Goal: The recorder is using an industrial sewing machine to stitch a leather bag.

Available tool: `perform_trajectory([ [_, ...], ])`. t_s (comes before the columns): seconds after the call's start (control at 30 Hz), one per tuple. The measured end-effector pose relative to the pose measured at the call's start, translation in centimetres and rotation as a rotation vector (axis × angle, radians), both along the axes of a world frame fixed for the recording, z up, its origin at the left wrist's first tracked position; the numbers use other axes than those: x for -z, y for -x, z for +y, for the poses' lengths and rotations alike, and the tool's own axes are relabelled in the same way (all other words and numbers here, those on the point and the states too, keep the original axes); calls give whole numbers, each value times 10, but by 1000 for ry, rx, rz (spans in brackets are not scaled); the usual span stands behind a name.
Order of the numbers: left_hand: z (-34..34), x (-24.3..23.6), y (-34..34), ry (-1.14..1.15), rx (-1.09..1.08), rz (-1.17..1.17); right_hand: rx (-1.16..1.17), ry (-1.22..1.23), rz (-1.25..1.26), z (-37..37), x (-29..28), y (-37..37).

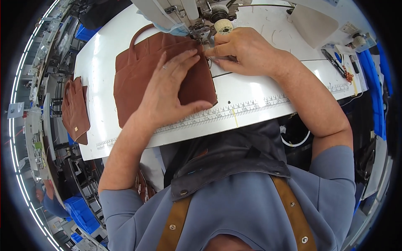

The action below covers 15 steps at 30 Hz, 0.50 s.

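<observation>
A flat brown leather bag with a looped handle lies on the white sewing table, its upper right corner by the needle area of a sewing machine. My left hand rests open on the bag, fingers spread and thumb out toward its right edge. At that edge, just right of the needle, my right hand has its fingers bent and drawn together on the leather. The machine head partly hides the stitching spot, and the exact hold of the fingertips is hard to see.
A second brown leather bag hangs at the table's left edge. A printed ruler runs along the front edge. Dark-handled snips and small tools lie at the right, beside a blue bin. Thread scraps lie behind my right hand.
</observation>
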<state>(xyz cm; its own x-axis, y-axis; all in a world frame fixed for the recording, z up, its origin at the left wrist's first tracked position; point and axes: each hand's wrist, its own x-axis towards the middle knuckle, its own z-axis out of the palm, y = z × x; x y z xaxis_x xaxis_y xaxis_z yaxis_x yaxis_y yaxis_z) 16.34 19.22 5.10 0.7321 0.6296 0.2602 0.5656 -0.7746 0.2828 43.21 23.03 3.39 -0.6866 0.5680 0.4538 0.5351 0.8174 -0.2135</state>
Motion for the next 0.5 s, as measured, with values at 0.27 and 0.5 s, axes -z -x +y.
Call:
perform_trajectory([
  [0.27,-8,-1,-6,-31,-20,165,8,-64,-31,-9,0,5],
  [0.5,0,-2,0,13,24,156,63,-114,-40,-14,-1,9],
])
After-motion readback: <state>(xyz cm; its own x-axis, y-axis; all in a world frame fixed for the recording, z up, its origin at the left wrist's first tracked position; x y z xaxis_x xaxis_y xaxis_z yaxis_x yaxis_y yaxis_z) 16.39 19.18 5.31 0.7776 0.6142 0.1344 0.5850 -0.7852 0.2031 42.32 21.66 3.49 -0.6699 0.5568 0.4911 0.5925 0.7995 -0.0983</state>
